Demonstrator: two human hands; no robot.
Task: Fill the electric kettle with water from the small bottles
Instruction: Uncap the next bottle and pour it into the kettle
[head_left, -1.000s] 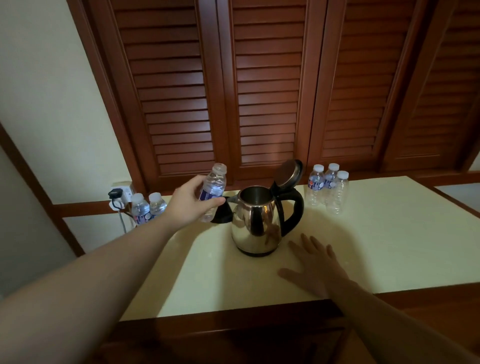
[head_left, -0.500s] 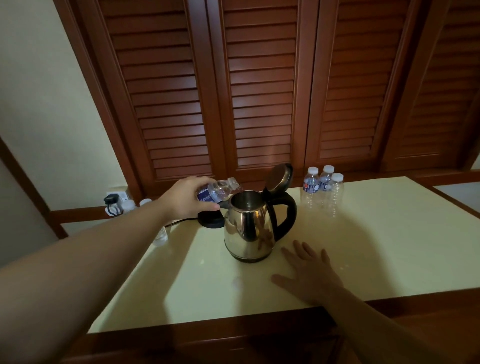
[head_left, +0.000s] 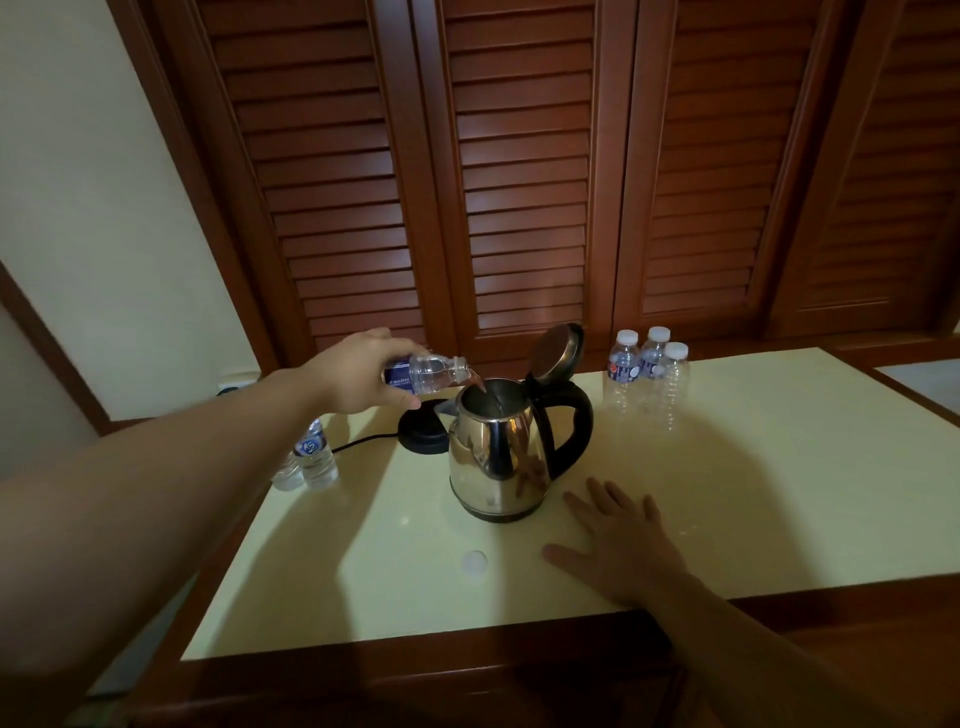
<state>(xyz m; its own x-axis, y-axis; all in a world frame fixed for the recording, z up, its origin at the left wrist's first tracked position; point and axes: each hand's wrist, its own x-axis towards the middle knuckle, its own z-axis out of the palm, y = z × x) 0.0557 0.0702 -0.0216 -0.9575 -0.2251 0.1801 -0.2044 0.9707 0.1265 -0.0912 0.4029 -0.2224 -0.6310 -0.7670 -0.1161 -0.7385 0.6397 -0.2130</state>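
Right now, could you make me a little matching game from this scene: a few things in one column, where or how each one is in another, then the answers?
Things:
1. left hand
2. right hand
3. kettle lid
4. white bottle cap

States:
A. lying loose on the table, in front of the kettle
B. flat on the table, holding nothing
C. flipped up and open
D. holding a tipped bottle over the kettle's mouth

Pairs: 1-D, 2-B, 3-C, 4-A
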